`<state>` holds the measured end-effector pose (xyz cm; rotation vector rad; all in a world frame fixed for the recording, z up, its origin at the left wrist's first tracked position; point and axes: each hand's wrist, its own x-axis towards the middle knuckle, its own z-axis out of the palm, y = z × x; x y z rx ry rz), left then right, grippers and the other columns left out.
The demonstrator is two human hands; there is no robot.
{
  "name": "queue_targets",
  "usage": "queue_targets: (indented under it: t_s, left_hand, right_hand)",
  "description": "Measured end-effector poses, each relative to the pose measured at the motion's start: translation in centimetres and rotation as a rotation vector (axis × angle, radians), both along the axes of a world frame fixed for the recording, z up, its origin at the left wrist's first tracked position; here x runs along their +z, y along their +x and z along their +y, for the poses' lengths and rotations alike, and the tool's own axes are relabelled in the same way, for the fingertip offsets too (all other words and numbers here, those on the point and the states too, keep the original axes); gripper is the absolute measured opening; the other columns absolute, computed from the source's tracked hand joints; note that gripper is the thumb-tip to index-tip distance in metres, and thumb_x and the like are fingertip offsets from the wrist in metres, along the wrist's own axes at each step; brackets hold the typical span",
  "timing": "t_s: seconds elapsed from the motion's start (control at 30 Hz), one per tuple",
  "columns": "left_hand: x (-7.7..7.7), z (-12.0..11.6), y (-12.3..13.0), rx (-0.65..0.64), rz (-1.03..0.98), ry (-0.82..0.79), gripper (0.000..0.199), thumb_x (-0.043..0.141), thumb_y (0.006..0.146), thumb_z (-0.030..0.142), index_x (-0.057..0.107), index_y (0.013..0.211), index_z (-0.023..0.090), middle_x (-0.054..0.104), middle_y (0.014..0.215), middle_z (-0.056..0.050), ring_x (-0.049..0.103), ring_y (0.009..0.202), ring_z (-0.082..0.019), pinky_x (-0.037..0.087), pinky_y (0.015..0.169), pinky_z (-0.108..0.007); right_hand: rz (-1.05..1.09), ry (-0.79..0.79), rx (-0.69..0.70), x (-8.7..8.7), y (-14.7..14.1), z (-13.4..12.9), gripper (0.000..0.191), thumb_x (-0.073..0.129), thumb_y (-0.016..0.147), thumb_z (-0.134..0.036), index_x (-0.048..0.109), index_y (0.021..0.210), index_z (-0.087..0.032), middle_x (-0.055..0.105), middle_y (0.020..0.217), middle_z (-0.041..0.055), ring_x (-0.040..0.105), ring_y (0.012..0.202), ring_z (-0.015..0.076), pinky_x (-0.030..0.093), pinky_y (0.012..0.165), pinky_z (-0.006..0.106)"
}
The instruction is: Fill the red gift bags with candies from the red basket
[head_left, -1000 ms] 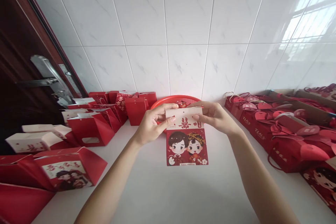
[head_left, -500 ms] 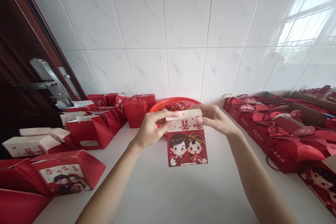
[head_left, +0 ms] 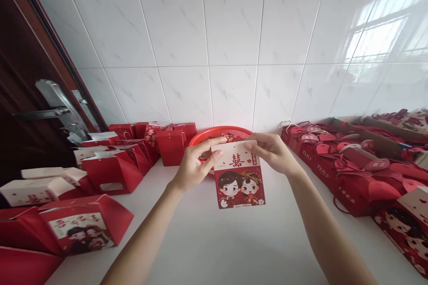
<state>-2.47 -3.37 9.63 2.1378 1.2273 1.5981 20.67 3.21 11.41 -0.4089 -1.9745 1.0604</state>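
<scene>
A red and white wedding gift box [head_left: 239,186], printed with a cartoon couple and a red double-happiness sign, hangs upright above the white table [head_left: 220,245]. My left hand [head_left: 197,160] pinches its upper left edge, with the thumb on the front and the fingers behind. At the upper right, my right hand [head_left: 272,153] grips the white top edge, thumb in front. The top edge now looks flat, with a small hole in it. Behind the box stands a red plastic basket [head_left: 207,132] holding small red wrapped items, partly hidden by my hands.
Several red gift boxes [head_left: 115,173] stand along the left side, near a dark door with a metal handle [head_left: 62,107]. More red boxes with ribbons [head_left: 354,173] crowd the right side. A tiled wall [head_left: 230,31] rises behind the basket.
The white top flap, folded toward me before, now stands in line with the front panel. My right thumb has moved onto the front of that edge. The view has shifted slightly.
</scene>
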Motion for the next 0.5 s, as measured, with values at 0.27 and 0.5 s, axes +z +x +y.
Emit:
queue_targets:
  t_s: [0.27,0.5]
  left_hand:
    - [-0.3,-0.2,0.5,-0.054,0.107,-0.035,0.039,0.063,0.092,0.043,0.069,0.126,0.024,0.078,0.110,-0.007,0.074,0.083,-0.019,0.063,0.075,-0.030]
    - [0.4,-0.9,0.7,-0.187,0.141,-0.139,0.046,0.067,0.089,0.046,0.065,0.130,0.023,0.078,0.105,-0.006,0.075,0.096,-0.023,0.063,0.088,-0.037]
  right_hand:
    - [-0.118,-0.014,-0.078,-2.1,2.1,-2.0,0.044,0.060,0.090,-0.062,0.069,0.091,-0.019,0.070,0.083,0.0051,0.065,0.079,0.0205,0.055,0.067,0.031]
    - [-0.099,0.061,-0.547,-4.3,10.0,-8.2,0.036,0.064,0.090,-0.052,0.065,0.075,-0.019,0.063,0.071,0.0027,0.056,0.065,0.0168,0.046,0.057,0.026]
